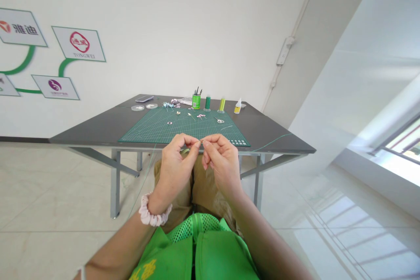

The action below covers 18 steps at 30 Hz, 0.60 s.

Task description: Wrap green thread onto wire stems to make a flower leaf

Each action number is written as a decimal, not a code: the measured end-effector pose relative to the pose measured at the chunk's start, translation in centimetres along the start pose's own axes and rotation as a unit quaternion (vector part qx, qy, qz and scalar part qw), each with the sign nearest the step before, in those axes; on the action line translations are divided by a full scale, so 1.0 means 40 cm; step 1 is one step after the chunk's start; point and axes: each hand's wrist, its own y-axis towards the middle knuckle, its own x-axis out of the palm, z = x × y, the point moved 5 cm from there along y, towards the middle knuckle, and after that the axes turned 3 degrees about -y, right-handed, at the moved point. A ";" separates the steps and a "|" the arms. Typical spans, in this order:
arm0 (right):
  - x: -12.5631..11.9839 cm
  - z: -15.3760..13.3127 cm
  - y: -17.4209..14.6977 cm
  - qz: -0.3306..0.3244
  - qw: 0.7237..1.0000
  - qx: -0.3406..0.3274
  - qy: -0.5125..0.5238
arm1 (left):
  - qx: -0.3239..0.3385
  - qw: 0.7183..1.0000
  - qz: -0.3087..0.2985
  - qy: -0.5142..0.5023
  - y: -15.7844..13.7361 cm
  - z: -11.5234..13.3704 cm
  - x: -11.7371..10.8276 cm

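My left hand (179,159) and my right hand (221,157) meet in front of the table's near edge, both closed in a pinch, fingertips almost touching. A narrow green leaf-like strip (185,151) shows below the left fingers. Whatever lies between the fingertips is too small to make out. Fine green thread (152,157) hangs at the left, and another green thread (274,141) runs across the table at the right. Beyond my hands spreads a green cutting mat (147,129) bearing white-handled scissors (220,121) and several small flower pieces (201,116).
Along the back of the dark table (88,129) stand a green can of tools (196,101), a dark green thread spool (208,103), a yellow-green spool (222,105) and a glue bottle (238,106). A phone (145,99) and shallow clear dishes (138,108) lie at the left.
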 end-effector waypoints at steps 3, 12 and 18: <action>-0.001 0.001 0.001 0.000 1.000 -0.006 -0.006 | 0.008 1.000 0.000 0.006 -0.001 0.005 0.001; -0.003 -0.011 0.004 -0.002 0.999 -0.031 -0.019 | -0.040 0.998 -0.014 -0.054 0.004 -0.002 0.008; 0.001 -0.009 0.006 -0.017 0.999 -0.037 -0.004 | -0.152 0.953 -0.081 -0.247 0.011 -0.017 0.030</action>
